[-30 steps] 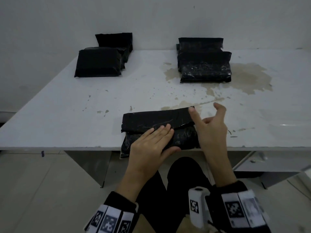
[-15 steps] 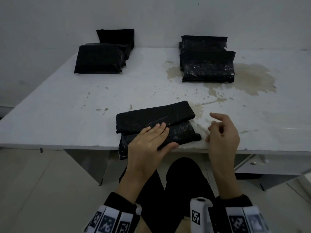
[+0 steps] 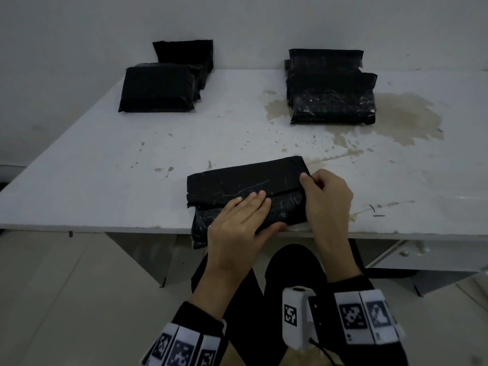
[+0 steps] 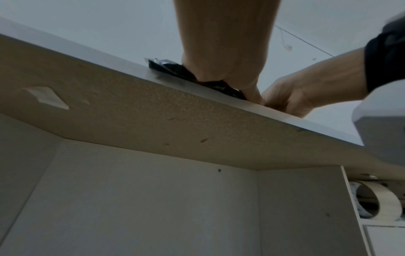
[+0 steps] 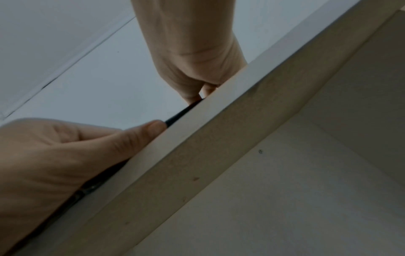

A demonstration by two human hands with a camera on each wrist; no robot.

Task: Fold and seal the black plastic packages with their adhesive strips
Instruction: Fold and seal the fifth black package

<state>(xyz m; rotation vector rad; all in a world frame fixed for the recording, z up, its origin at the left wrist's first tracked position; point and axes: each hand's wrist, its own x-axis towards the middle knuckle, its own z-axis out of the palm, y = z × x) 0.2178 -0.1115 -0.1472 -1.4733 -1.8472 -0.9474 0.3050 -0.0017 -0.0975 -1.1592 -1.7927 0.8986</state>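
black package (image 3: 245, 191) lay at the 6 o'clock edge of the white desk (image 3: 132, 180), its near left corner hanging over the rim, flap folded down across the top. left hand (image 3: 240, 223) lay flat on the near half, fingers straight and together, tips on the flap's edge, thumb tucked along the near side. right hand (image 3: 327, 199) sat at the package's 3 o'clock end, fingers curled, thumb on the flap's right corner, pinching that end. the wrist views looked up from under the desk edge and showed only a sliver of black plastic. stack of black packages (image 3: 158, 87) at 11 o'clock, another stack (image 3: 330, 93) at 1 o'clock beside a brown stain (image 3: 406, 117). tape roll (image 4: 377, 204) on a shelf under the desk.
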